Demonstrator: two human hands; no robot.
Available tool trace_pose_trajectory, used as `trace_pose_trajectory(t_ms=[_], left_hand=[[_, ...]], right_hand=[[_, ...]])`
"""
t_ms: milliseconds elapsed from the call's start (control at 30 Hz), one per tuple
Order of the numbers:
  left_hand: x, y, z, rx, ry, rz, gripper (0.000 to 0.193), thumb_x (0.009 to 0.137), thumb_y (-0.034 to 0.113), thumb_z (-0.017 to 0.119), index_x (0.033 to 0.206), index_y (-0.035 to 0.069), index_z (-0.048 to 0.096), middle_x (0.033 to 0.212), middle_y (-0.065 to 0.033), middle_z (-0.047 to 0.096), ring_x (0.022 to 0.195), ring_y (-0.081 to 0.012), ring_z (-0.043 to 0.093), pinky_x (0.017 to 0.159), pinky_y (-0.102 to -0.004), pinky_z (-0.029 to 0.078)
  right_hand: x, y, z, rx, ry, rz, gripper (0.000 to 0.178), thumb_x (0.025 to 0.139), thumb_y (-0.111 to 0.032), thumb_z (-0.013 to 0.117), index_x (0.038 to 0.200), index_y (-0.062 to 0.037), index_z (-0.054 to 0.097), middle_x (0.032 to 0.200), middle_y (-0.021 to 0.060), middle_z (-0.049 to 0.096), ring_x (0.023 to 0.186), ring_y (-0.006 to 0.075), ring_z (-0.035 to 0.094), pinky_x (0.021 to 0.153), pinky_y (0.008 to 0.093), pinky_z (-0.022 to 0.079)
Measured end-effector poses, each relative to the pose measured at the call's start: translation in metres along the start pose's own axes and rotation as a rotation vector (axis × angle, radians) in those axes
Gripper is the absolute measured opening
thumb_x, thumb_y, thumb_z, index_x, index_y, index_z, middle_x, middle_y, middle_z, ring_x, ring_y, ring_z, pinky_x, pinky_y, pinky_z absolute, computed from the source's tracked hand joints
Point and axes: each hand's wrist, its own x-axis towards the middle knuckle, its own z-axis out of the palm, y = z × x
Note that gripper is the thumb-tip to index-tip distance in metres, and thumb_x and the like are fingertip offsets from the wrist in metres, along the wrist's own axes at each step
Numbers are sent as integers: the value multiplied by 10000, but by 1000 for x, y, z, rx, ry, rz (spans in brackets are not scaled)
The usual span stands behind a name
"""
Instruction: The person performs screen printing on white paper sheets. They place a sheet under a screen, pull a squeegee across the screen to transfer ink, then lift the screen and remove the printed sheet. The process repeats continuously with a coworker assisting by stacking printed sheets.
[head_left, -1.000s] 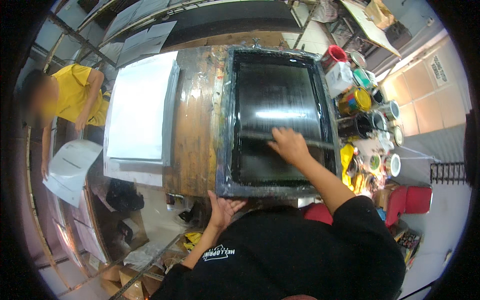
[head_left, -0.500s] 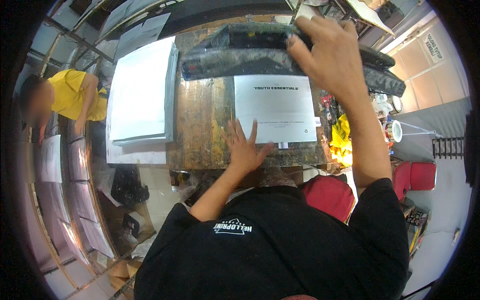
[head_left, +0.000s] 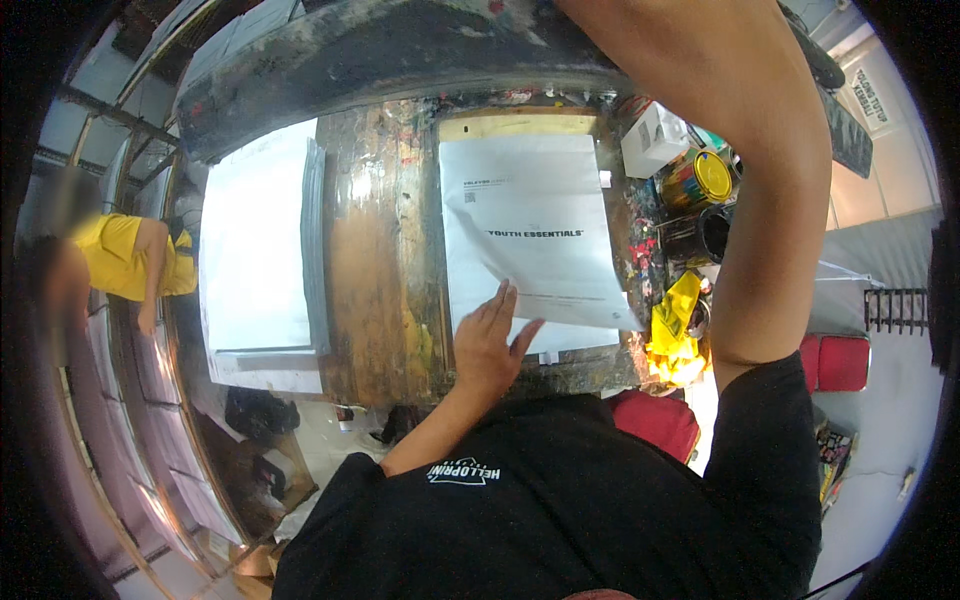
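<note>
A white sheet with black print lies on the paint-stained wooden table before me. Its near edge is lifted and bent, and a white layer shows beneath. My left hand touches its near left part, fingers stretched out and thumb apart. Along the table's far side, a large dark paint-smeared frame stands raised and tilted. My right forearm reaches up toward it; the right hand itself is beyond the picture's upper edge.
On the left is a thick stack of white sheets. Paint cans, a white box and a yellow cloth crowd the right edge. A person in a yellow shirt stands at racks on the left. A red chair is beside me.
The dark frame has swung up and away, uncovering the sheet's far part. My right hand has left the picture upward. My left hand's fingers have drawn together, and the sheet's near edge has risen.
</note>
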Motion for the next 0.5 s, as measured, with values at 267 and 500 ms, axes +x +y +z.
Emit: trace_pose_trajectory(t_ms=[267, 500], left_hand=[[-31, -108, -127, -271, 246, -398, 570, 809, -68, 583, 1376, -10, 583, 1106, -163, 715, 791, -141, 668, 641, -276, 538], [-72, -322, -320, -61, 63, -566, 734, 713, -45, 515, 1442, 38, 522, 1391, -133, 585, 769, -186, 645, 647, -298, 532]], right_hand=[[1, 0, 7, 145, -165, 337, 400, 885, -389, 572, 735, -24, 634, 709, 185, 629, 692, 364, 615, 719, 499, 449], [-26, -23, 5, 36, -166, 390, 467, 921, -489, 574, 905, -49, 731, 857, 182, 716, 852, 375, 684, 870, 512, 457]])
